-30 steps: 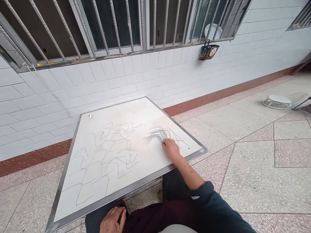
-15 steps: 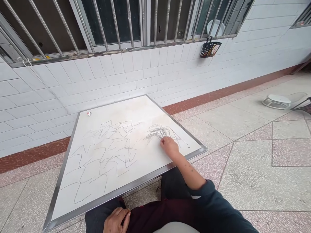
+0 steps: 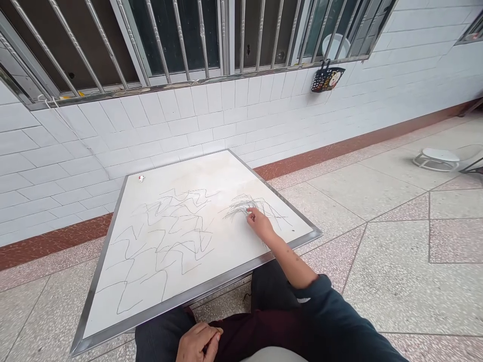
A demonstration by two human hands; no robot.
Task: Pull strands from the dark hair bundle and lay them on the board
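Note:
A white tabletop (image 3: 211,173) with a metal rim carries many thin dark wires. Bent wires (image 3: 162,246) lie spread over its left and middle part. On the right is a dense bundle of curved wires (image 3: 241,203). My right hand (image 3: 260,224) is at the near edge of this bundle, thumb and index finger close together; whatever they hold is too small to make out. My left hand (image 3: 198,343) rests on my lap below the table, its fingers curled together, with what they hold, if anything, hidden.
A small red and white object (image 3: 141,178) sits at the table's far left corner. Beyond the table stand a tiled wall (image 3: 211,118) and a barred window. A black basket (image 3: 327,79) hangs from the bars. A white stool (image 3: 437,157) is at the far right.
My right hand has shifted slightly up and left over the bundle, its index finger more extended. My left hand has moved right on my lap. The view has shifted a little.

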